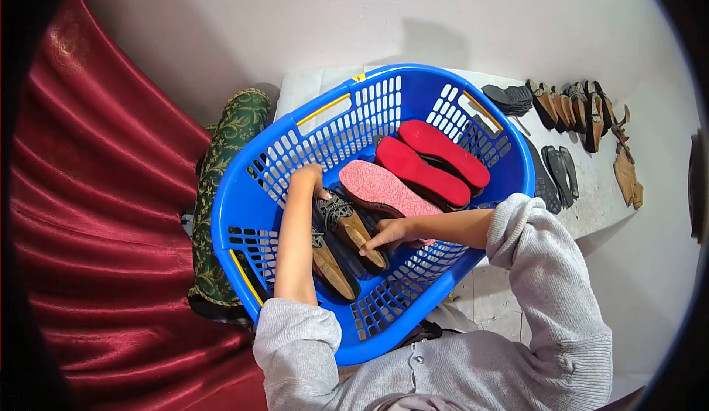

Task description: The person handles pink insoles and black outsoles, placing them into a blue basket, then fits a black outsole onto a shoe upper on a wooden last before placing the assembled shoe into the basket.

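Inside a blue plastic laundry basket lie a few pieces of footwear. My left hand reaches in at the toe end of a slipper with a tan insole and a dark patterned upper; its fingers are bent around that end and partly hidden. At the heel of the same slipper, my right hand grips the edge, thumb on the insole. A matching slipper lies to its left. To the right are a pink patterned sole and two red soles.
The basket rests on a white table. On its right side are a row of tan-and-black slippers, stacked black soles, more black soles and a tan piece. A green patterned roll and red curtain stand left.
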The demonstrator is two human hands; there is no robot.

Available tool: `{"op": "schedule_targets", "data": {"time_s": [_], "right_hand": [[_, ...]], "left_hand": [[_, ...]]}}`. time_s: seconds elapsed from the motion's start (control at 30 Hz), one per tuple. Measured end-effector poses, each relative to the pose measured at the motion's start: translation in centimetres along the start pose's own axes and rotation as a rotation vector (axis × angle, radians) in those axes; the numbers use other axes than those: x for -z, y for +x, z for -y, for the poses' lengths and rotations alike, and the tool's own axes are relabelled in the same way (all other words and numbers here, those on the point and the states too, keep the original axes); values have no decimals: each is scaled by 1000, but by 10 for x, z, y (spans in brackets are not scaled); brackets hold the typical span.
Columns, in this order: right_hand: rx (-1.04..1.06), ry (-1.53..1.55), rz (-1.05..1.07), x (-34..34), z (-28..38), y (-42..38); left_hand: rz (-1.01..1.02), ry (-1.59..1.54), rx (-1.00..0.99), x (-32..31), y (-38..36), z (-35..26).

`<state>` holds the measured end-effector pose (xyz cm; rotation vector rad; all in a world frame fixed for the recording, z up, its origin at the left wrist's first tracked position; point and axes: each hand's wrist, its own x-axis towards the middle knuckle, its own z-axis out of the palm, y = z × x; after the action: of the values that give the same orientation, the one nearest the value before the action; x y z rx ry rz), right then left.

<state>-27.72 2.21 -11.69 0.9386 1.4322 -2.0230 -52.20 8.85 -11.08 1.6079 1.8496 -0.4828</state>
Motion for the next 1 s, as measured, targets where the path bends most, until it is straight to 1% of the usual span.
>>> {"op": "schedule_targets", "data": {"time_s": [0.07, 0.13, 0.17, 0.23, 0.27, 0.3, 0.37, 0.4, 0.5, 0.53, 0.57, 0.6, 0.63, 0.67, 0.7, 0.73, 0.77, 0.8, 0.83, 0.87, 0.93, 0.97, 1.0], "right_hand": [[14, 18, 0, -5, 3, -5], [-40, -46, -11, -4, 6, -2], [-42, -52, -20, -2, 5, -3], [5, -52, 13, -5, 8, -9], [7, -62, -9, -5, 4, -4], [5, -62, -11, -8, 6, -9], [107, -99, -50, -15, 10, -18], [110, -100, -51, -14, 11, -16], [-1, -307, -216, -11, 17, -5], [-49, -486, -198, -12, 31, -17], [-4, -597, -226, -15, 40, -29], [-21, -724, -217, -14, 47, -34], [-39, -848, -208, -13, 52, -37], [86, -984, -175, -12, 56, -41], [206, -1125, -141, -8, 59, -46], [186, -1103, -147, -7, 61, -41], [171, -1083, -156, -4, 63, -37], [267, -1193, -243, -5, 68, -48], [364, -1301, -325, -11, 72, -66], [366, -1291, -340, -17, 72, -90], [478, -1428, -515, -25, 72, -144], [481, -1423, -523, -29, 63, -170], [582, -1347, -605, -31, 50, -198]], "left_hand": [[24, 19, 2, -4, 6, 1], [88, 83, 36, -1, 7, -2], [79, 78, 31, 1, 7, -4], [166, 154, 91, 1, 11, -6], [213, 193, 123, 0, 13, -6], [213, 193, 121, 0, 12, -8], [209, 182, 142, 2, 8, -9], [206, 185, 142, 3, 7, -8], [124, 215, 85, 1, 1, -8], [34, 264, 36, -3, 1, -6], [28, 264, 76, -7, 0, -4], [-59, 288, 6, -17, 12, 6], [-66, 283, 36, -17, 12, 3], [-77, 350, 23, -11, -9, -10], [-86, 462, -66, -17, 4, -4], [-149, 522, -62, -18, -5, -12], [-202, 534, -81, -7, -35, -31], [-207, 457, -170, 4, -59, -44], [-236, 412, -205, 15, -93, -62], [-268, 434, -200, 25, -122, -79], [-365, 431, -208, 39, -186, -118], [-402, 419, -227, 43, -219, -141], [-444, 402, -248, 43, -244, -164]]}}
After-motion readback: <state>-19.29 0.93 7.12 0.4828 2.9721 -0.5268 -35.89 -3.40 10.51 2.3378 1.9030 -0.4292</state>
